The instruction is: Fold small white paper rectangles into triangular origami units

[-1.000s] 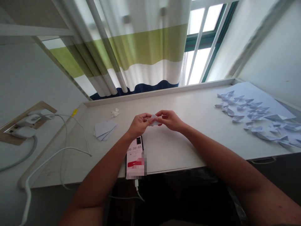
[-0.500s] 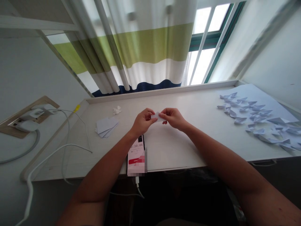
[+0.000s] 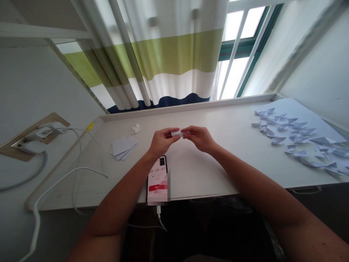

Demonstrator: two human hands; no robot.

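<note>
L hand (image 3: 160, 142) & R hand (image 3: 201, 138): tight pinch on 1 wht folded paper (image 3: 176, 134)

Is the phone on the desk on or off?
On: the phone is lit up, showing the numbers 00:30:07 and a red bar.

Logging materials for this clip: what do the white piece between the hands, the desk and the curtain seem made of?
White piece: probably matte paper, thin-looking with straight edges. Desk: possibly painted or laminated wood, pale with faint sheen. Curtain: likely matte fabric, hanging in soft folds.
</note>
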